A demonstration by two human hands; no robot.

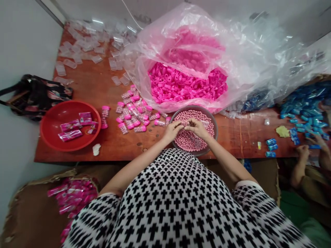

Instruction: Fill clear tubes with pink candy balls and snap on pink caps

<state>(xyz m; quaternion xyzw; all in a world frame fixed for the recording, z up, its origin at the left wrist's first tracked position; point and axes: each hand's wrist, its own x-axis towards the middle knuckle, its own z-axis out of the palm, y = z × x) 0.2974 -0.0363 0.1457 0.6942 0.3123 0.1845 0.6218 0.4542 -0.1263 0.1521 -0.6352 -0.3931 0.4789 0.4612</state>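
Note:
A grey bowl (pixel 215 125) full of small pink balls (pixel 190 141) stands at the table's front edge. Above its left half my left hand (pixel 173 130) and my right hand (pixel 197 128) meet, fingertips pinched close together. Something small and pinkish shows between the fingertips, too hidden to name. A clear plastic container (pixel 204 124) lies on the balls beside my right hand. Left of the bowl is a pile of small clear containers with pink caps (pixel 134 113), filled with pink balls. Behind the bowl, an open plastic bag (pixel 141 74) holds many loose pink caps (pixel 186 84).
A red basin (pixel 54 143) with pink packets stands at left, by a dark floral bag (pixel 58 91). Empty clear containers (pixel 77 51) lie at the back left. At right are blue containers (pixel 307 117) and another person's hands (pixel 303 153). Below left, a carton holds pink packets (pixel 74 196).

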